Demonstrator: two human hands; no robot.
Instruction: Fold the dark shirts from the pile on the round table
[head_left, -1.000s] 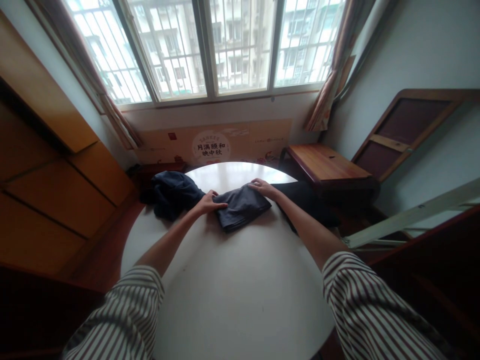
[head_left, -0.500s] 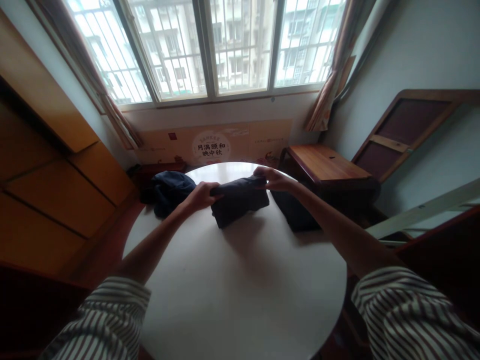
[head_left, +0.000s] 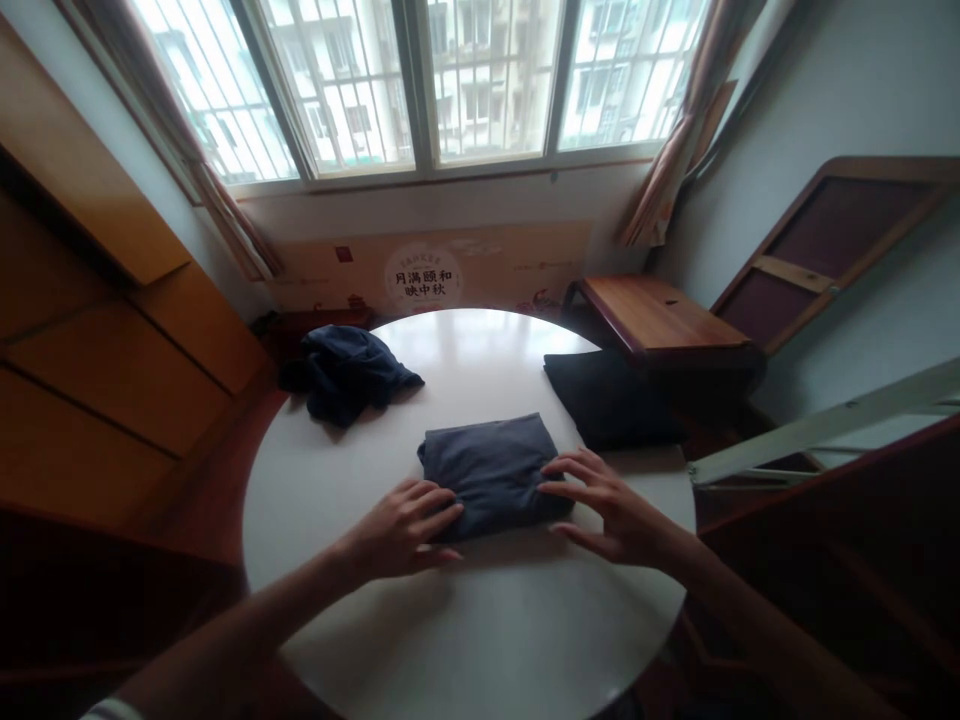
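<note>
A folded dark grey garment (head_left: 487, 470) lies flat in the middle of the round white table (head_left: 480, 620). My left hand (head_left: 401, 525) rests at its near left corner with the fingertips on the cloth, fingers stretched out. My right hand (head_left: 611, 505) hovers at its near right edge, fingers spread, the tips touching the cloth. Neither hand grips anything.
A crumpled dark blue garment (head_left: 345, 370) sits at the table's far left edge. A folded black garment (head_left: 607, 400) lies at the far right edge. A wooden side table (head_left: 660, 320) stands beyond it. A wooden cabinet (head_left: 97, 340) runs along the left, and the window (head_left: 450, 80) is ahead.
The folded grey garment was lifted from the far side of the table and set down nearer to me. Both hands let go and now lie open at its near edge.
</note>
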